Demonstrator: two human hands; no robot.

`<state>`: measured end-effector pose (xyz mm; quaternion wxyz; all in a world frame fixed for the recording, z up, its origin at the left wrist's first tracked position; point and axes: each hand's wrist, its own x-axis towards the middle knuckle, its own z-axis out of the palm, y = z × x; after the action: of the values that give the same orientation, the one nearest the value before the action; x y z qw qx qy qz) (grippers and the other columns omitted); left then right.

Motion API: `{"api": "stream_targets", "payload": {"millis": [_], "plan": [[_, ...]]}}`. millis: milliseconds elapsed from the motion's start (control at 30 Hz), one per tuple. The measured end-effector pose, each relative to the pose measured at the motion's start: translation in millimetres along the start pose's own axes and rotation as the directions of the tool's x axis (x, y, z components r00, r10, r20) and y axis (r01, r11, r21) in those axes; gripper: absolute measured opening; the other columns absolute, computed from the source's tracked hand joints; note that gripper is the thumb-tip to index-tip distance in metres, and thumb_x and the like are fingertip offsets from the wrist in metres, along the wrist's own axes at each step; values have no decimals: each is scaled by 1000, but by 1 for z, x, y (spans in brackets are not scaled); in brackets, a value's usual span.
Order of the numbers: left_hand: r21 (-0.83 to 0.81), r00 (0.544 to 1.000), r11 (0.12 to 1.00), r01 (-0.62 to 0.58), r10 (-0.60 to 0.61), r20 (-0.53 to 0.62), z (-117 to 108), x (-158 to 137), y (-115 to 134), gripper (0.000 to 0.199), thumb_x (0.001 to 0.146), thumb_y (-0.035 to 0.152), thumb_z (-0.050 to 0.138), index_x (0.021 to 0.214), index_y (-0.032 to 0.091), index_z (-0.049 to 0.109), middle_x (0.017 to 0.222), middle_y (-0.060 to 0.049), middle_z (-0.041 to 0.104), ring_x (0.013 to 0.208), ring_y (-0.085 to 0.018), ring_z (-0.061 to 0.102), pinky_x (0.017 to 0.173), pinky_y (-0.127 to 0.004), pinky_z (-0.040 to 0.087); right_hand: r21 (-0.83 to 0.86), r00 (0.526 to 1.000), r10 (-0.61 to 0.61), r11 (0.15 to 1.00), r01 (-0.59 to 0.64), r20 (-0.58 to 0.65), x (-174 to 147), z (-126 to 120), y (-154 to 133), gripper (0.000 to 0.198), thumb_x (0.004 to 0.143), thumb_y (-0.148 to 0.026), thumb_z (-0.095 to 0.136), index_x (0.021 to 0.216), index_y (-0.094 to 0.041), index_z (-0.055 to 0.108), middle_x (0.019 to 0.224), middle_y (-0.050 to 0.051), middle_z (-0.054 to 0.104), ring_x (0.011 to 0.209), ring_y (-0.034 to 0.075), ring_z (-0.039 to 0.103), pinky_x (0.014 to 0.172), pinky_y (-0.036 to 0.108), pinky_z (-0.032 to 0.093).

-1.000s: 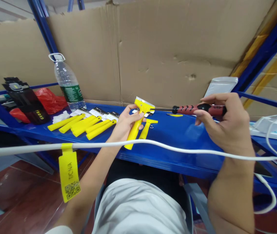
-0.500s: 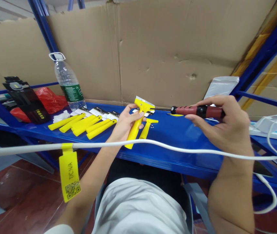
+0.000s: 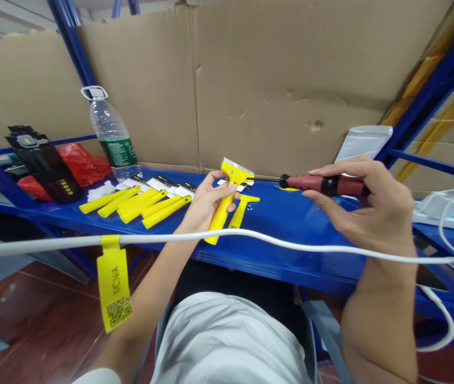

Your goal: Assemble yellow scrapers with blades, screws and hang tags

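My left hand (image 3: pixel 210 198) is closed around the neck of a yellow scraper (image 3: pixel 219 216), which has a metal blade along its top edge. In my right hand (image 3: pixel 379 200) is a red and black screwdriver (image 3: pixel 310 184), held level between thumb and fingers. Its thin shaft points left and its tip meets the scraper's head near a screw; whether it sits in a screw there I cannot tell. Just right of the held scraper, a smaller yellow scraper piece (image 3: pixel 240 213) lies on the blue shelf (image 3: pixel 291 224), with tiny metal bits beside it.
Several yellow handles (image 3: pixel 143 207) lie in a row at left by printed cards (image 3: pixel 159 183). Behind them stand a water bottle (image 3: pixel 113 133), a black flask (image 3: pixel 45 165) and a red bag (image 3: pixel 85 165). A white cable (image 3: pixel 291 246) crosses in front; cardboard (image 3: pixel 270 80) closes the back.
My right hand's fingers have shifted slightly on the screwdriver's handle, which looks turned a little. The left hand and the scraper stay where they were.
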<state>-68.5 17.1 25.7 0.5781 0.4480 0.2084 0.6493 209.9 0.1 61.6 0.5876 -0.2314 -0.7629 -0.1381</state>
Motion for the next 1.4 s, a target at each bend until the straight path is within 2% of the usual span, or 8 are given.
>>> {"api": "stream_targets", "payload": {"millis": [267,567,733,867,967,1167,1300,1400], "plan": [[5,1000,1000,0,0,-4,1,0,-1,54,76,15,96,114,23,59,99,-3,73,77,-14,71,53,-19,47,-161,998,30,987,-21,52,3,-5,5,21,96,-41,87,108,-27,77,97,3,80,77,21,71,71,36,57],[24,1000,1000,1,-1,-6,1,0,-1,51,77,15,96,112,24,60,98,-3,73,77,-14,71,52,-20,47,-276,991,132,953,-124,10,2,-4,13,26,95,-49,86,90,-23,81,68,-1,76,54,14,63,53,28,48],[19,999,999,-27,27,-28,0,0,1,52,76,14,96,113,24,60,97,-3,73,78,-15,70,53,-20,46,-183,955,271,952,-246,124,0,-6,15,36,88,-49,87,109,-23,75,97,5,84,81,22,81,73,32,64],[14,998,999,-44,45,-50,0,0,2,51,77,15,96,113,24,61,100,-3,74,78,-13,70,54,-20,47,-180,933,292,950,-257,209,-2,-8,16,47,83,-47,89,117,-22,69,99,7,83,84,24,80,72,32,63],[-7,996,999,-52,52,-71,0,1,2,55,75,15,98,114,24,60,100,-3,74,77,-13,70,54,-19,46,-212,935,264,953,-216,238,-1,-9,15,45,90,-59,86,109,-22,70,94,5,81,75,20,75,68,30,58],[-15,996,998,-55,54,-75,0,1,2,57,75,14,98,115,24,59,101,-3,75,78,-13,70,54,-20,47,-287,948,224,945,-156,224,2,-9,17,70,90,-91,66,92,-21,71,61,-4,56,51,12,42,52,29,39],[-11,997,999,-49,48,-62,-1,1,2,54,77,14,97,114,23,60,99,-3,75,77,-13,70,53,-20,47,-249,945,276,941,-229,175,1,-7,18,56,94,-80,73,101,-24,70,76,1,71,64,18,64,62,32,49],[-4,998,1000,-20,20,-51,-2,2,3,52,77,13,96,114,24,60,98,-3,74,77,-14,70,54,-20,48,-214,940,299,941,-263,162,0,-6,17,51,85,-61,86,114,-26,62,95,4,78,85,26,78,72,36,58]]}}
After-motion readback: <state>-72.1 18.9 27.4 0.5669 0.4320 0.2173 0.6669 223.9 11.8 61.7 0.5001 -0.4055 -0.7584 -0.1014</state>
